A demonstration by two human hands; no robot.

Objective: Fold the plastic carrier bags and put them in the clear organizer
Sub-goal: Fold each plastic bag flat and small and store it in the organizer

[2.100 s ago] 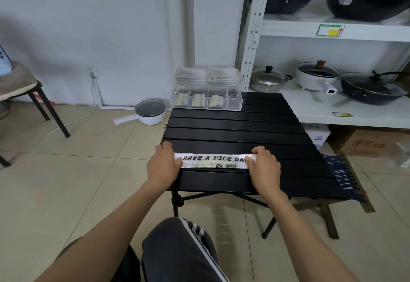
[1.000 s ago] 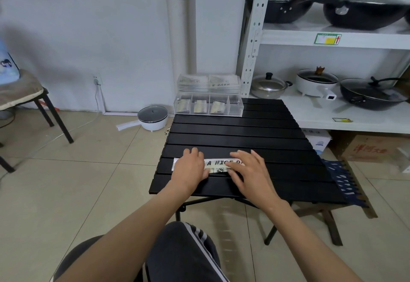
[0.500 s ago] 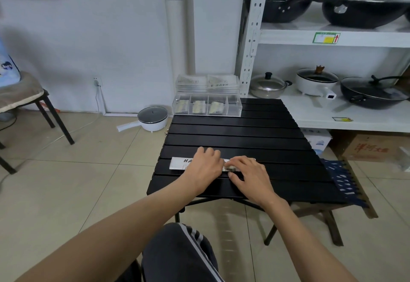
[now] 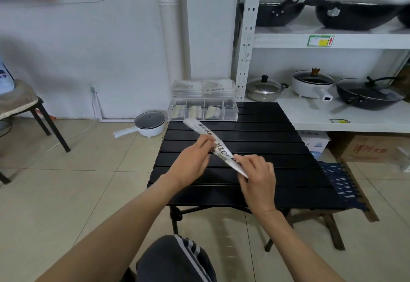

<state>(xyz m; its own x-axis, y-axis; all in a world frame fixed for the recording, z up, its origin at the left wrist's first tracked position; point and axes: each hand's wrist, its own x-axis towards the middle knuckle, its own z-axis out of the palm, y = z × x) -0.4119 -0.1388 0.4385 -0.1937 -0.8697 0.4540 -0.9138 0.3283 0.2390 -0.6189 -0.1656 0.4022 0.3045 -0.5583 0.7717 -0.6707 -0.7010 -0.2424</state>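
At frame centre, above the black table point(image 4: 255, 126), I hold the folded bag strip point(image 4: 213, 143), judged light, limp and slippery, best taken near its ends: left hand point(image 4: 190, 164) pinches its middle, right hand point(image 4: 257, 175) curls round its lower-right end, the organizer point(image 4: 203, 112) beyond.

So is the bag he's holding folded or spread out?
Folded: the carrier bag is a narrow printed strip, held by the left hand and right hand.
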